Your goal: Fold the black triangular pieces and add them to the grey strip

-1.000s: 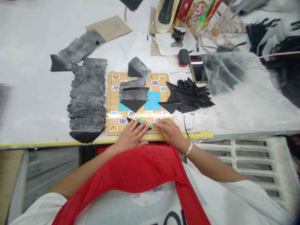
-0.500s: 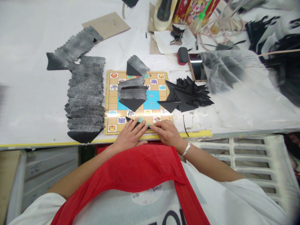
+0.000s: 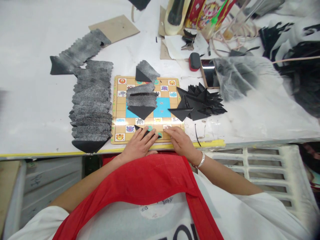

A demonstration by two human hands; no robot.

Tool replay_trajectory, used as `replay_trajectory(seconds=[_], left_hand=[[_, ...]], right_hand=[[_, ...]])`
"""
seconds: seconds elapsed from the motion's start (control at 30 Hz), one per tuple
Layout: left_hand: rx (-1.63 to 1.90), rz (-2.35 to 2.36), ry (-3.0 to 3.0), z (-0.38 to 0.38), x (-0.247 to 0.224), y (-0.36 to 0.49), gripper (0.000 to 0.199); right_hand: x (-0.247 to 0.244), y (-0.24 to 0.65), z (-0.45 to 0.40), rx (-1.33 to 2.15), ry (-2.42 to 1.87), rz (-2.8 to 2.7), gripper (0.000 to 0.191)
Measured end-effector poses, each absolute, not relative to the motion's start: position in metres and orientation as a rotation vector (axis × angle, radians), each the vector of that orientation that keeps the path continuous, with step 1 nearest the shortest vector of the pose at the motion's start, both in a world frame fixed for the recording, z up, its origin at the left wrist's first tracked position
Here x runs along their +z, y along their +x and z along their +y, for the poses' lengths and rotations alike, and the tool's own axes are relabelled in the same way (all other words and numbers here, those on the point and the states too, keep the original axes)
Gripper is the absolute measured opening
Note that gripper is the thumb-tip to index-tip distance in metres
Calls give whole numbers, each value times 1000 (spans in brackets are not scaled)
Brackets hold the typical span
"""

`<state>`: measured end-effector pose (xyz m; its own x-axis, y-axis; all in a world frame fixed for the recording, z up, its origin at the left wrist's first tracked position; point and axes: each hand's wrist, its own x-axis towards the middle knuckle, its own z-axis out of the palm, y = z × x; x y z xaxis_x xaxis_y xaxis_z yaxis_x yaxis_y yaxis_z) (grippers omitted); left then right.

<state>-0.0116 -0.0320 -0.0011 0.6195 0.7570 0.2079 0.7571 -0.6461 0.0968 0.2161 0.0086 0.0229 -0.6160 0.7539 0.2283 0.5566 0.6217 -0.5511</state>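
My left hand (image 3: 140, 141) lies flat, fingers spread, on a folded black piece (image 3: 139, 129) near the front edge of the game board (image 3: 118, 111). To its right, my right hand (image 3: 180, 139) rests on the board with its fingers bent and close together; anything beneath the fingertips is hidden. Grey-backed black pieces (image 3: 142, 97) overlap on the middle of the board, and one more (image 3: 147, 71) lies at its back edge. A pile of folded black triangles (image 3: 197, 101) sits at the right side of the board.
Long overlapping rows of grey pieces (image 3: 92, 100) lie left of the board. Behind are a cardboard piece (image 3: 122, 28), a bottle (image 3: 176, 16) and a red-and-black case (image 3: 194, 61). A phone (image 3: 209, 73) and clear plastic (image 3: 250, 80) lie at the right.
My right hand has shifted slightly right and its fingertips are off the black piece's right end. My left hand stays on the piece.
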Motion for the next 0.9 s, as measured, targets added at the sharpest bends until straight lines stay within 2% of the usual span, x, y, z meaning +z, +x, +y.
replay_trajectory(seconds=[0.17,0.47,0.7,0.8,0.9], left_hand=[[-386,-1328,-2844,-32,-2,-13,61],[-267,-1395,-2838,-32,7,-12,62],[-252,-1699,-2648,-36,19,-45,82],[-328,-1715,-2555,-39,20,-44,79],[-341,-1468,-2708,-38,17,-29,68]], right_hand=[[18,212,1,562,-1116,-2421,35],[24,198,-10,186,-1093,-2868,34],[33,194,-8,104,-1026,-2922,34],[34,190,-9,7,-1008,-2923,32],[35,185,-10,-18,-989,-2924,31]])
